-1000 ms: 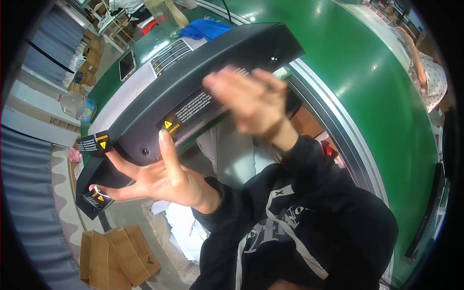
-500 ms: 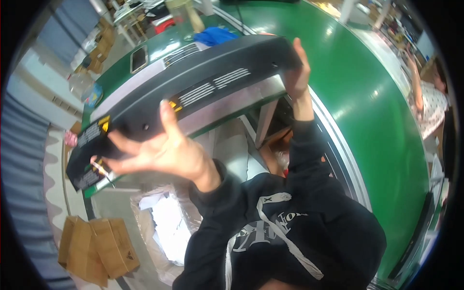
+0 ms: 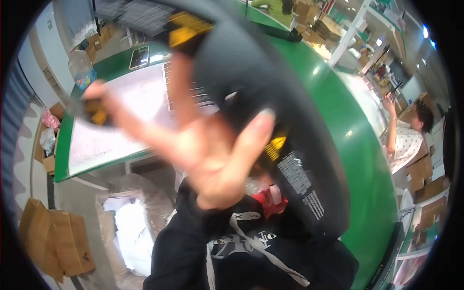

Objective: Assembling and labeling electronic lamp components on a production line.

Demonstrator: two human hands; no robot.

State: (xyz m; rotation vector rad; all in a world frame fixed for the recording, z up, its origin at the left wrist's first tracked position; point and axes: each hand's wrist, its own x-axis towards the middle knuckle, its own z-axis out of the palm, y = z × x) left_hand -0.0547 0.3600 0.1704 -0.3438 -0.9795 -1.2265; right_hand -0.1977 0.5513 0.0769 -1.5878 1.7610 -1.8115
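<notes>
A long, curved black panel (image 3: pixel 290 92) is tilted steeply across my view, its far end close to the camera and blurred. White-printed labels with yellow warning patches (image 3: pixel 278 147) are stuck along its face. My left hand (image 3: pixel 208 154) is in front of it with fingers spread; the thumb and one finger overlap the panel, but I cannot tell whether they touch it. At an outstretched fingertip hangs a small black and yellow label (image 3: pixel 99 113), smeared by motion. My right hand is not visible; the panel covers that side of my body.
A green-topped table (image 3: pixel 367 145) curves around me, with a white sheet (image 3: pixel 121 121), a phone (image 3: pixel 140 57) and a plastic bottle (image 3: pixel 82 70) on it. Below are a lined bin of white paper (image 3: pixel 130 237) and a cardboard box (image 3: pixel 58 241). Another person (image 3: pixel 406 135) is at the right.
The panel has swung from lying across the table to steeply tilted, its left end rising towards the camera. My left hand has shifted right. My right hand has gone out of sight.
</notes>
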